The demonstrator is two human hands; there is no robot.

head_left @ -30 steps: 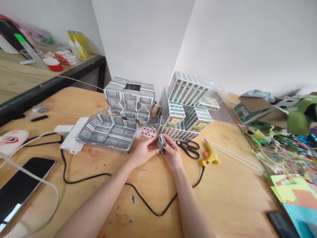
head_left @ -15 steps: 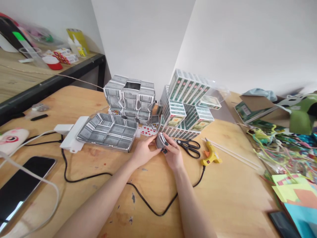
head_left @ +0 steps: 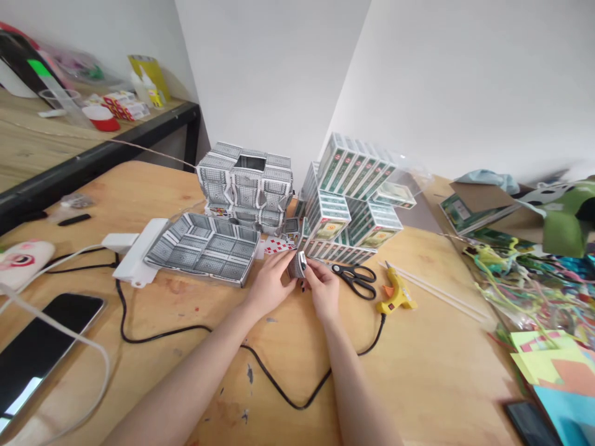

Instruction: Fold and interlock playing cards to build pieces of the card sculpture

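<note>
Between both hands is a small folded playing card [head_left: 296,266] with a grey patterned back, possibly more than one card. My left hand [head_left: 271,280] grips its left side between thumb and fingers. At its right edge my right hand [head_left: 324,286] pinches it, fingers bent and partly hidden. Just beyond lie loose playing cards [head_left: 277,245], one with red diamonds. A shallow tray made of playing cards [head_left: 204,248] sits left of my left hand. Behind it stands a boxy structure of folded cards [head_left: 246,186]. Black-handled scissors [head_left: 357,280] rest right of my right hand.
Stacked card boxes [head_left: 348,198] rise behind the hands. A yellow glue gun [head_left: 395,296] lies at right, its black cable [head_left: 297,406] looping under my forearms. White glue sticks [head_left: 441,291] lie beyond it. A power strip [head_left: 142,254] and phone [head_left: 51,341] are at left.
The folded card has turned so that its white edge faces up more. My right hand's fingers have shifted and curled around its right side; the left hand stays nearly in place.
</note>
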